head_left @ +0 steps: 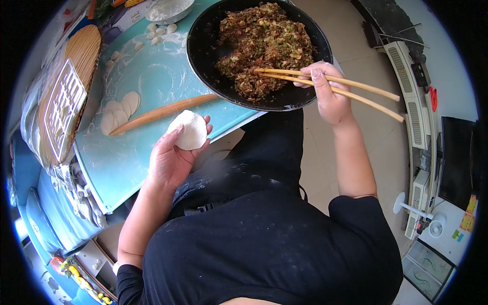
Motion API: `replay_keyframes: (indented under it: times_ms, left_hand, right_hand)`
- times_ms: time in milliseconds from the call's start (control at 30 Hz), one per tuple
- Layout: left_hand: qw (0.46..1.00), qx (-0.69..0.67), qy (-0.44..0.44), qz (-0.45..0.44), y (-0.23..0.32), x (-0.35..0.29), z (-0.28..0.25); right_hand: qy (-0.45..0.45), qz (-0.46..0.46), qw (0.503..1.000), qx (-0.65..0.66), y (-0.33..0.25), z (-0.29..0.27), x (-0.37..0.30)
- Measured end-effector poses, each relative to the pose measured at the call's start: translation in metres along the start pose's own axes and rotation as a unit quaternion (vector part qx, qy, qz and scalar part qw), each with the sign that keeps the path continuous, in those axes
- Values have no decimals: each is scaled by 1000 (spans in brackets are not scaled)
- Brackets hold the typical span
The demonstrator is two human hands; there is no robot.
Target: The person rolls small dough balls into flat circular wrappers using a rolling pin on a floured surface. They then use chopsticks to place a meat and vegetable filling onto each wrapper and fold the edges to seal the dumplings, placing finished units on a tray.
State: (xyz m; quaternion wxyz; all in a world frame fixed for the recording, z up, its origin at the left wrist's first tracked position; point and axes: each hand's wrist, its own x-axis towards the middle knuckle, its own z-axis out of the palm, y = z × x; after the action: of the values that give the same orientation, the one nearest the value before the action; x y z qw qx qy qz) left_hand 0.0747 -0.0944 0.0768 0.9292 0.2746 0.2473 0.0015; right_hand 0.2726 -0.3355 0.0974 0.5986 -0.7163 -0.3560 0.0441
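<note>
My left hand point(175, 155) holds a round white dough wrapper point(189, 130) on its palm and fingers, the thumb resting over the edge. In my right hand point(329, 94) is a pair of wooden chopsticks point(363, 91), their tips in the chopped brown and green filling point(264, 40). That filling lies in a wide black pan point(206, 51) at the far side, in front of me. A wooden rolling pin point(168, 112) lies on the turquoise board point(147, 81), just beyond my left hand. Several flat wrappers point(121, 112) overlap by its left end.
Small dough pieces point(152, 34) and a metal bowl of flour point(169, 10) sit on the far part of the floury board. A round woven tray point(84, 46) with a white lattice-like piece point(65, 112) stands at the left. A blue sofa point(46, 208) is at lower left.
</note>
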Motion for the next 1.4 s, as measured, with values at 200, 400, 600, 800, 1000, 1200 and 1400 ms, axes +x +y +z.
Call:
replay_keyframes:
  times_ms: [200, 400, 600, 800, 1000, 1200, 1400]
  left_hand:
    - [1000, 17, -13, -17, -3, 8, 7]
    - [999, -7, -16, -40, -6, 14, 6]
    - [999, 5, -22, -38, -9, 16, 3]
    - [999, -5, -37, -29, -5, 17, 3]
    - [999, 14, -31, 14, 6, 19, 16]
    - [999, 21, -36, 29, 9, 23, 22]
    - [998, 19, -52, 19, 8, 24, 18]
  right_hand:
    - [-61, -8, 997, -45, 12, 8, -9]
    - [-13, 9, 999, 35, 18, 16, -11]
    - [4, 137, 986, 92, 2, 11, -11]
    - [102, 292, 911, 271, 2, -9, 4]
    - [156, 325, 852, 381, 23, -33, 10]
    - [221, 308, 835, 399, 35, -44, 9]
    - [239, 281, 841, 396, 39, -49, 9]
